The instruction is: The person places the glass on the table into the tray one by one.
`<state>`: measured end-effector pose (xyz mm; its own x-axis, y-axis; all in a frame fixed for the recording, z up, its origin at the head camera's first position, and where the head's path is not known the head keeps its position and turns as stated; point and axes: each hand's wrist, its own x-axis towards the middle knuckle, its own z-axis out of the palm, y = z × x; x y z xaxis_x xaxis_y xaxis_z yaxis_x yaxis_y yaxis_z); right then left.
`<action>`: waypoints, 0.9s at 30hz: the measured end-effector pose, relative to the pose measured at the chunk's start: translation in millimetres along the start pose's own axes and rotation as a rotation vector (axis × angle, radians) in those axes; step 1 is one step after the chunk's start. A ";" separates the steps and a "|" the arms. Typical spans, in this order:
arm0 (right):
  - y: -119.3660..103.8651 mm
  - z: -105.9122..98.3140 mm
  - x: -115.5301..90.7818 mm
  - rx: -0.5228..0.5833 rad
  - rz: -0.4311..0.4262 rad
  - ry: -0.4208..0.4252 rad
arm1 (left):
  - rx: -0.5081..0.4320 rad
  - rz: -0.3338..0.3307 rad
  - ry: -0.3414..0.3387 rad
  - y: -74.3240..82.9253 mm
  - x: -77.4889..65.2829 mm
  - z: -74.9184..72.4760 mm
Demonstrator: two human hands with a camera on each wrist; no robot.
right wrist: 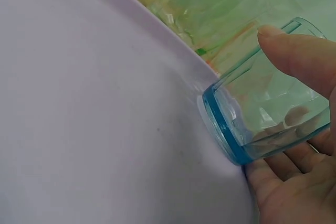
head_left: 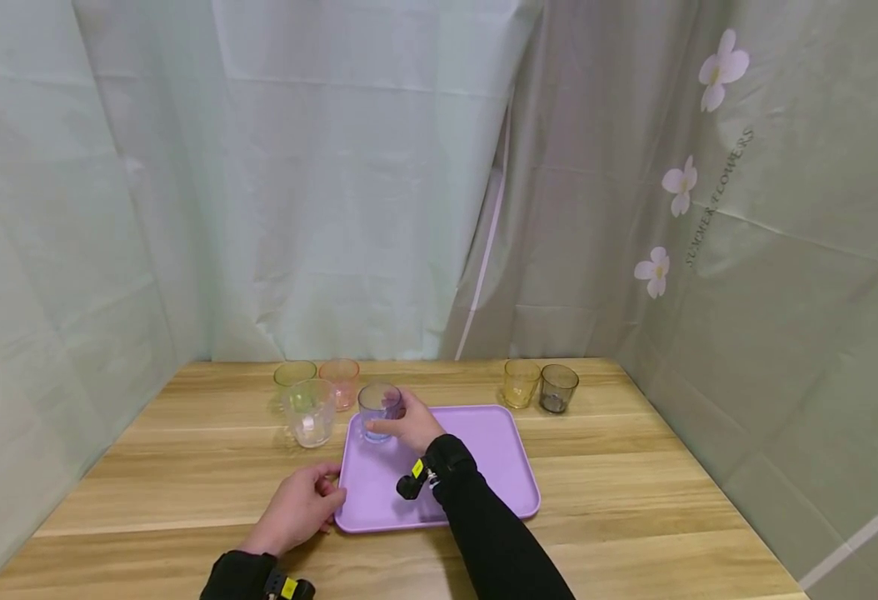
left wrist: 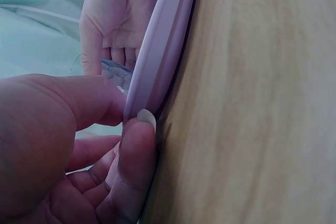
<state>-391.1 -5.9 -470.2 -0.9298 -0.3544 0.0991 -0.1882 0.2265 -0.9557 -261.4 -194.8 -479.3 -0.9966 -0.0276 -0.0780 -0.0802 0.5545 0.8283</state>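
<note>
My right hand [head_left: 418, 425] grips a clear blue glass cup [head_left: 379, 406], thumb on one side and fingers round the other. The cup stands upright at the far left corner of a purple tray [head_left: 484, 458]; in the right wrist view its blue base [right wrist: 227, 129] is right at the tray's surface. At the tray's left edge, my left hand [head_left: 300, 504] pinches the rim [left wrist: 157, 66] between thumb and finger. Just left of the tray is a colourless glass cup [head_left: 309, 414], with a green cup [head_left: 294, 374] and a pink cup [head_left: 341, 385] behind it.
Beyond the tray's far right corner, a yellow cup [head_left: 521, 384] and a grey cup [head_left: 558, 390] stand side by side. Everything rests on a wooden table [head_left: 634, 500]. Pale curtains [head_left: 364, 183] hang behind it and at both sides.
</note>
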 end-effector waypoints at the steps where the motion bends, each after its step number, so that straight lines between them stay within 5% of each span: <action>1: 0.0 0.5 -0.2 -0.001 0.003 -0.001 | -0.001 0.000 -0.001 -0.1 -0.1 0.0; 27: 4.2 -3.0 3.0 -0.078 0.012 -0.016 | -0.014 0.014 0.017 -0.7 -2.2 0.6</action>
<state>-395.6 -3.3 -473.1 -0.9270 -0.3658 0.0825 -0.2017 0.3008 -0.9321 -259.1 -194.6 -480.1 -0.9978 -0.0341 -0.0567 -0.0661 0.5434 0.8368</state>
